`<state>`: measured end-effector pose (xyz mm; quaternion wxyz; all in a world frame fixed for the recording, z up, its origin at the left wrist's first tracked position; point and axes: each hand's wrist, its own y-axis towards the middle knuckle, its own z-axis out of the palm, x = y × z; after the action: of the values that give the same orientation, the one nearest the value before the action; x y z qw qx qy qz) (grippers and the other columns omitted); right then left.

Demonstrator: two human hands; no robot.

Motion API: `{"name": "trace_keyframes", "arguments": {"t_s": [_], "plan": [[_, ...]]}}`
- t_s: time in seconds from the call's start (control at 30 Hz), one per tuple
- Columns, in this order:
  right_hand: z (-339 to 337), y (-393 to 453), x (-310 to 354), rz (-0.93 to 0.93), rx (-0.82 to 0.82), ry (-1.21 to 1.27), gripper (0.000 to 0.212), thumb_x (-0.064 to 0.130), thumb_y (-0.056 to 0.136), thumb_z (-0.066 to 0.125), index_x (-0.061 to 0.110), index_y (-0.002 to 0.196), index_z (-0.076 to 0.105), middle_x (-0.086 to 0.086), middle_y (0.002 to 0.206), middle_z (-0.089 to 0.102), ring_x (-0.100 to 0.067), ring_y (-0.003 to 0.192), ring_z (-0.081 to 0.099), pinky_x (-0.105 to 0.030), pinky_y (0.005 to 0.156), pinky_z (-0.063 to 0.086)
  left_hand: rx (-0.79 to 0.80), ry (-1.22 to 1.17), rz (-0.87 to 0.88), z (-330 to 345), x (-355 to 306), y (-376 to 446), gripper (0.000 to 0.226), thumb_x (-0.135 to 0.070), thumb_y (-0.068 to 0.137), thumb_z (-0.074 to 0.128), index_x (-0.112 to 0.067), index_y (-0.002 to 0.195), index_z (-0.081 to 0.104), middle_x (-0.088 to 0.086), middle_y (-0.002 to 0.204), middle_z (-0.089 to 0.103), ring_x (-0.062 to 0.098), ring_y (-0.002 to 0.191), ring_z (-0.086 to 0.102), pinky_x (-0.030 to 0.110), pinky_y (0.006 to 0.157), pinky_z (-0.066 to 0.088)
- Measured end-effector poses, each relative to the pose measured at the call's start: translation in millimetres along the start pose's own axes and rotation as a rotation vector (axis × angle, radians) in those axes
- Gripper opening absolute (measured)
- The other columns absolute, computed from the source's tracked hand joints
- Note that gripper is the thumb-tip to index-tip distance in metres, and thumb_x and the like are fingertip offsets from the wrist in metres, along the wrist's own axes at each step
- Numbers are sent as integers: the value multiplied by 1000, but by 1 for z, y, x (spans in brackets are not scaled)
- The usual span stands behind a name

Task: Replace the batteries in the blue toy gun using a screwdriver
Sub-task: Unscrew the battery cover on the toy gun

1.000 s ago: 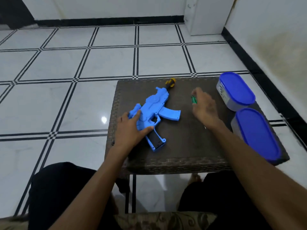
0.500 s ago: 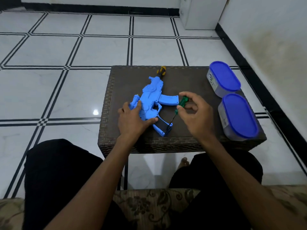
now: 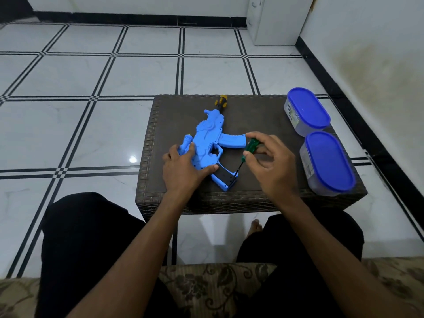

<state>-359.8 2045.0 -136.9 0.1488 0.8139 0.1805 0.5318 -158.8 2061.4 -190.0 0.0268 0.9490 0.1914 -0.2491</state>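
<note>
On the wicker table [image 3: 263, 115], the toy gun [image 3: 207, 143] is pressed flat by the left hand [image 3: 183, 171], fingers spread; a screwdriver [image 3: 249, 150] is pinched by the right hand [image 3: 273, 166], tip at the grip.

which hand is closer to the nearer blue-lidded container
Right. The right hand, pinching the green screwdriver, sits just left of the nearer blue-lidded container with a gap of table between. The left hand rests on the blue toy gun, farther left.

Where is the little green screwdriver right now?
The small green-handled screwdriver is pinched in the right hand, its tip at the blue plastic toy gun's grip, near the table's front edge.
</note>
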Motion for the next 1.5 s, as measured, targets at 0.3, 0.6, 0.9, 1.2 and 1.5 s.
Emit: {"name": "trace_keyframes", "arguments": {"t_s": [0.3,0.6,0.9,1.2,1.5], "plan": [[3,1,2,12,38,24,38,2,84,69,14,120,66,-3,108,63,-16,95,67,-32,74,61,-4,-15,-2,1,1,1,94,-76,67,63,-32,146,37,8,152,26,33,133,29,42,103,36],[4,-1,5,-6,60,21,40,0,84,67,15,121,66,-1,110,61,-18,97,65,-28,75,61,-22,-28,4,4,-3,1,92,-74,69,63,-29,145,39,9,151,27,34,132,30,42,103,36],[4,1,3,-20,66,-10,39,-1,85,67,12,122,66,-4,108,62,-9,93,65,-25,75,60,-28,-35,5,6,-3,3,92,-75,68,63,-30,144,40,8,151,27,34,132,30,42,102,38],[2,16,14,-73,245,-207,32,16,84,68,22,116,69,7,103,67,-10,87,65,-31,73,58,-22,-62,-15,5,-6,4,93,-73,67,66,-28,144,41,8,151,26,34,133,28,42,103,36],[-12,49,22,-115,423,-362,26,-8,82,66,9,100,74,-5,99,71,-17,91,66,-27,82,52,7,-152,-17,5,-16,13,91,-62,69,74,-21,144,42,13,154,19,36,137,21,42,107,32]]}}
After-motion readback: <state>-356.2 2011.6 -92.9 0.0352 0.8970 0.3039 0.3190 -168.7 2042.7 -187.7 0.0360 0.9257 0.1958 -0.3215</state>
